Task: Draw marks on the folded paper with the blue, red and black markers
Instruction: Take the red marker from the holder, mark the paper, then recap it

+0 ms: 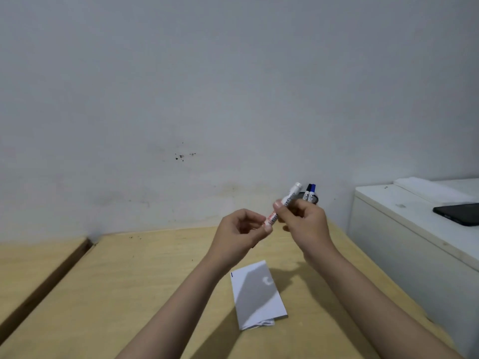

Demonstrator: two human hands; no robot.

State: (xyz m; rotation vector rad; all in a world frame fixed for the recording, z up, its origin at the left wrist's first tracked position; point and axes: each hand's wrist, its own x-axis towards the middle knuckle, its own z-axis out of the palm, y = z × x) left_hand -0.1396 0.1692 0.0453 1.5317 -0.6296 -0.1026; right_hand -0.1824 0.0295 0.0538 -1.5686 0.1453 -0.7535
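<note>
1. Folded paper [259,296] lies flat on the wooden table [129,281], near the person, below both raised hands and partly in their shadow; a small blue mark sits at its upper left corner.
2. The red marker [283,204] is held tilted in the air above the table, white end up.
3. The right hand [303,218] has its fingers closed around the barrel.
4. The left hand [241,234] pinches the marker's lower end between thumb and fingertips.
5. The black marker [308,192] and blue marker [313,192] stand upright together by the wall, behind the right hand.
</note>
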